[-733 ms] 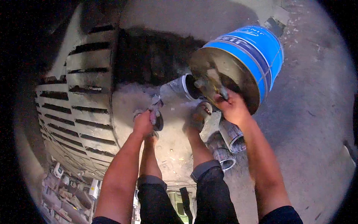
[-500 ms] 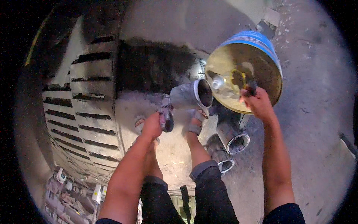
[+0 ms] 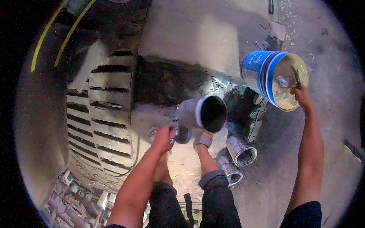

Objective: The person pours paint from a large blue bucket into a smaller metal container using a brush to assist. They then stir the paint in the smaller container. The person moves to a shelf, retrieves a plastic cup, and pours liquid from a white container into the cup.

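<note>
**Bucket lifted on its side, grey cup held at the wet patch**

Bucket point(image 3: 270, 79), blue with a yellow inside, hangs tipped on its side at the upper right, mouth turned toward the camera. The right hand point(image 3: 302, 97) grips its rim, fingers closed over the edge beside a thin dark tool. No liquid shows at the lip, so any pouring looks either finished or not begun. The left hand point(image 3: 163, 138) is wrapped around the handle of a grey cup point(image 3: 203, 113), its dark mouth open and seemingly empty, held over the feet. Behind it lies a dark wet patch point(image 3: 167, 81) on the concrete, next to a slatted grate point(image 3: 100, 110). Two tins point(image 3: 237, 157) lie close by the right foot, crowding the standing room.
</note>
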